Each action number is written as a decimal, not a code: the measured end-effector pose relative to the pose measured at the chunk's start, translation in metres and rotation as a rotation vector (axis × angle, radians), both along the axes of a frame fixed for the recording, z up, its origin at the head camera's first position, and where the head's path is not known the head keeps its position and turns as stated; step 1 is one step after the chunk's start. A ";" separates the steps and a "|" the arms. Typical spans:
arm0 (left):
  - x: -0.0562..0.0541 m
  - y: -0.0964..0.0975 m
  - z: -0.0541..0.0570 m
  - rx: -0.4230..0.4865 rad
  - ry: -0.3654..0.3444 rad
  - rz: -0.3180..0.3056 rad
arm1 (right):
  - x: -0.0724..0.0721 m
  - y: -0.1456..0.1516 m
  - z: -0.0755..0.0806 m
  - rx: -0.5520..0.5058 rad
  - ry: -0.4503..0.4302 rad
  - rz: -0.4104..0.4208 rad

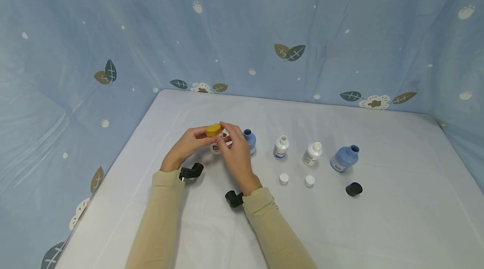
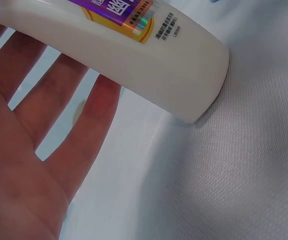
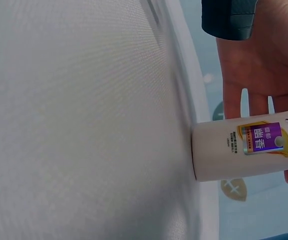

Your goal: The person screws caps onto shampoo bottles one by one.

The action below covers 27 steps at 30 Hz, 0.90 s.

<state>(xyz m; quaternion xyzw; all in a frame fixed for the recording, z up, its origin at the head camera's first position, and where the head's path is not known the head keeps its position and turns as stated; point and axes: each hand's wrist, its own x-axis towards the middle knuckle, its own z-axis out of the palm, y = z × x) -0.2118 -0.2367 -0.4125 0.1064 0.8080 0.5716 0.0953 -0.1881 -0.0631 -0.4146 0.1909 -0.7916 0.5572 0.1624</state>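
A white bottle (image 1: 216, 149) with a purple and yellow label stands upright at the left of the table, topped by a yellow cap (image 1: 214, 130). My left hand (image 1: 187, 145) holds its upper part from the left, thumb in front just below the cap. From the right, my right hand (image 1: 237, 155) has index finger and thumb at the cap's edge. Both wrist views show the lower bottle (image 2: 189, 75) on the cloth with fingers behind it; the cap lies outside those views. Close by my right hand is an uncapped blue bottle (image 1: 250, 139), partly hidden.
To the right stand two uncapped white bottles (image 1: 281, 148) and another uncapped blue bottle (image 1: 344, 159). Two white caps (image 1: 283, 179) and a black cap (image 1: 353, 189) lie in front of them. A patterned blue curtain (image 1: 242, 29) hangs behind the white table (image 1: 397, 218).
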 end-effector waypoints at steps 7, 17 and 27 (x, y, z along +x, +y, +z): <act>-0.001 -0.001 -0.002 0.013 -0.013 0.011 | 0.000 0.001 0.001 -0.016 0.031 -0.005; 0.008 0.004 0.017 -0.010 -0.018 0.014 | 0.000 0.000 -0.001 -0.016 0.038 -0.016; 0.000 -0.002 0.000 -0.039 -0.021 0.045 | 0.000 0.000 -0.001 -0.016 0.045 -0.024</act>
